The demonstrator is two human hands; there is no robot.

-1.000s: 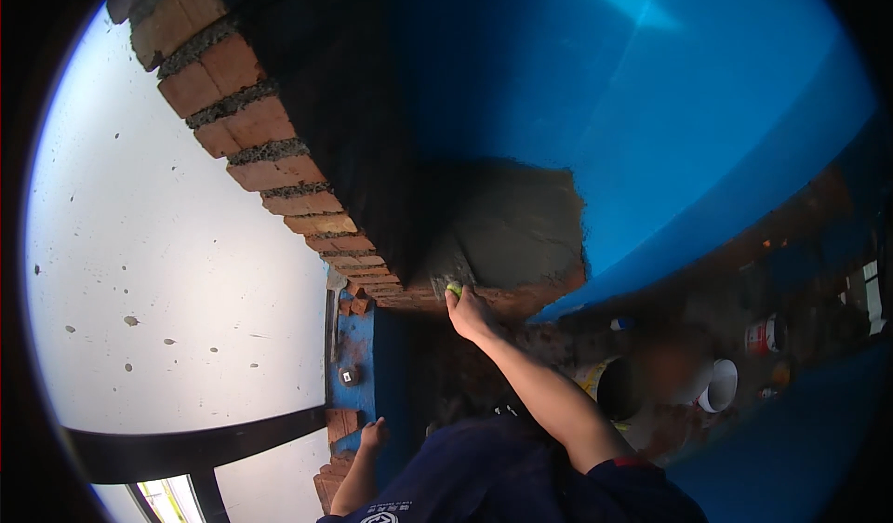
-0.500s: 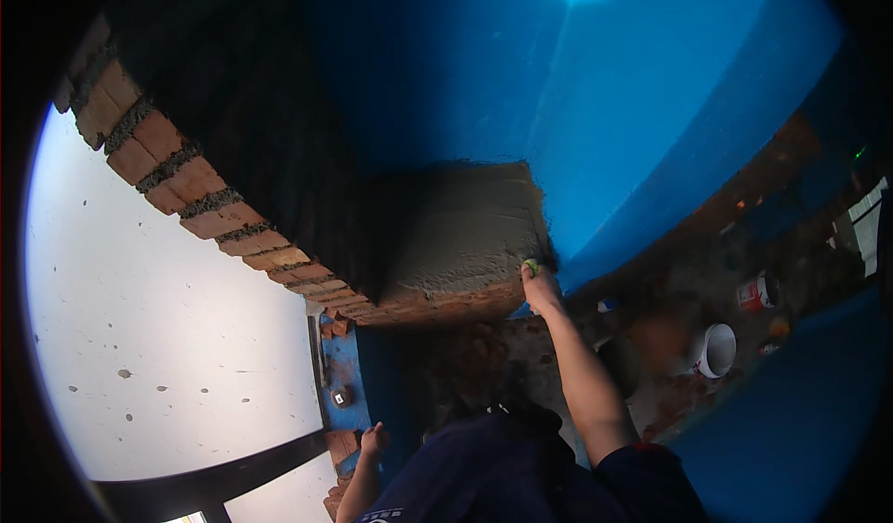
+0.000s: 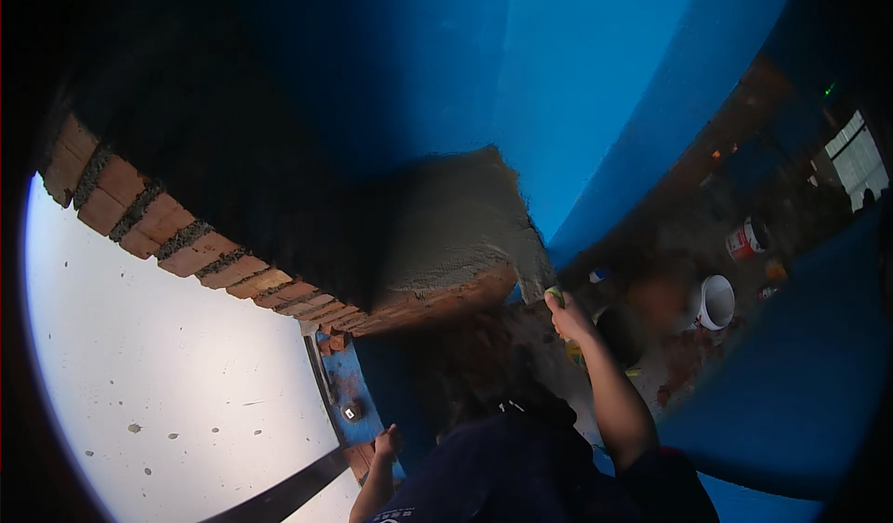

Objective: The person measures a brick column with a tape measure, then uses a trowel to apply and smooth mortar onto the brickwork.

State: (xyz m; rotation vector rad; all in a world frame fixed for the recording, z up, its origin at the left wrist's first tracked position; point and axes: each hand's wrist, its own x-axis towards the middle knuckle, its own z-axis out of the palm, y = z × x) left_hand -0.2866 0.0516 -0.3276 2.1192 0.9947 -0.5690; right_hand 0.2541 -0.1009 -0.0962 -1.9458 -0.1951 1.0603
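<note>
My right hand (image 3: pixel 569 318) is closed around the yellow-green handle of a trowel (image 3: pixel 534 277). Its mortar-smeared blade lies at the lower right corner of a patch of wet grey mortar (image 3: pixel 446 230). The patch covers part of a brick wall, with bare red bricks (image 3: pixel 428 309) showing along its lower edge. At the lower left, my left hand (image 3: pixel 387 442) hangs near a blue ledge (image 3: pixel 349 370), thumb apart and the other fingers loosely bent. Nothing shows in it.
Blue-painted wall (image 3: pixel 577 86) rises beyond the mortar. Jagged brick ends (image 3: pixel 186 244) border a bright white area on the left. A small dark round object (image 3: pixel 352 411) sits on the ledge. A white bucket (image 3: pixel 716 302) and a red-and-white bucket (image 3: pixel 747 239) lie on the right below.
My right hand has moved down and slightly right with the trowel, whose blade now shows at the mortar's corner. The view has tilted, and my left hand stays low beside the ledge.
</note>
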